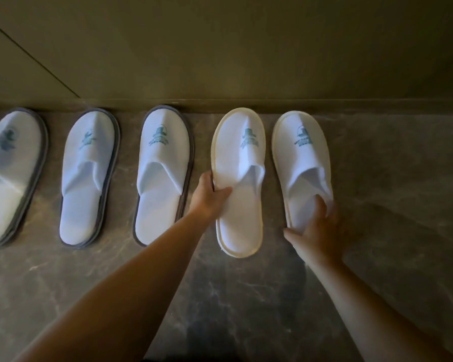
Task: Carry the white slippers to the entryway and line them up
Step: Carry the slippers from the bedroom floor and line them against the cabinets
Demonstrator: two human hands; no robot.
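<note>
Left hand (209, 194) grasps left edge of one cream-edged slipper (239, 184); right hand (315, 231) grasps heel of neighbouring slipper (302, 163); both on floor (390, 178).

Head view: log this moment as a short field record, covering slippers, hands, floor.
slippers in row: five, toes toward the wall base
grey-trimmed: three on the left
cream-trimmed: two on the right
left hand: grips left cream-trimmed slipper at its side
right hand: on right cream-trimmed slipper, heel end
floor: dark marbled stone
</note>
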